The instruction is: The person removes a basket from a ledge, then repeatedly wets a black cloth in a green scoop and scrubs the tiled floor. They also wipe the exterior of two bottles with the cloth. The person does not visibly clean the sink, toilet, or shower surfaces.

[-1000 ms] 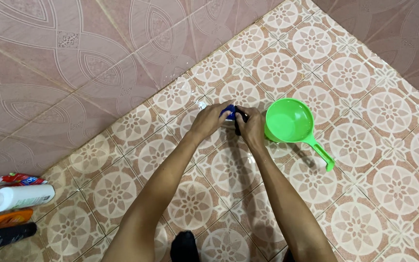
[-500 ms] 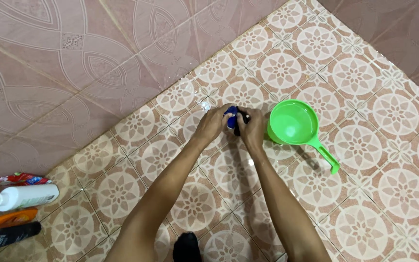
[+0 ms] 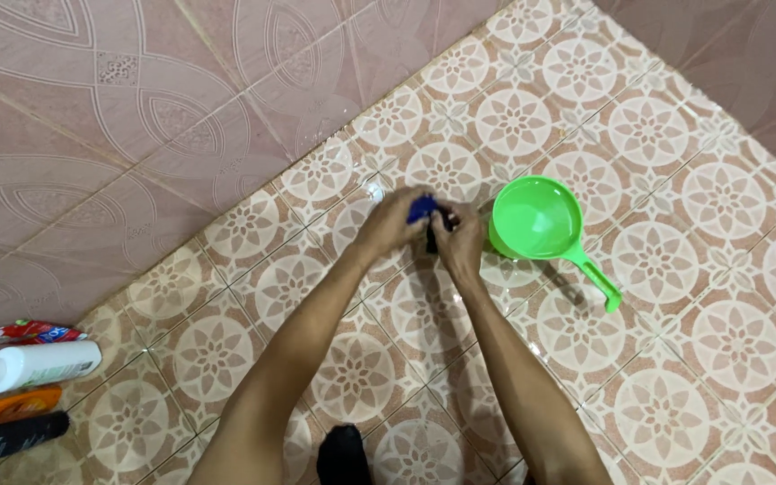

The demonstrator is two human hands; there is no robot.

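Both my arms reach forward over a wet floor (image 3: pixel 675 269) of patterned tiles. My left hand (image 3: pixel 388 223) and my right hand (image 3: pixel 460 241) meet and close together around a small blue and black object (image 3: pixel 422 210). Most of that object is hidden by my fingers, so its kind is unclear. Just to the right of my right hand sits a green plastic water dipper (image 3: pixel 539 221) with its handle pointing to the lower right.
A tiled wall (image 3: pixel 136 117) runs diagonally along the upper left. At the lower left lie a white pump bottle (image 3: pixel 33 365), an orange bottle (image 3: pixel 6 407), a black tube (image 3: pixel 15 437) and a red packet (image 3: pixel 24 331). A dark object (image 3: pixel 343 455) sits at the bottom edge.
My hands stay closed together on the blue and black object, shifting only slightly. The view has moved a little.
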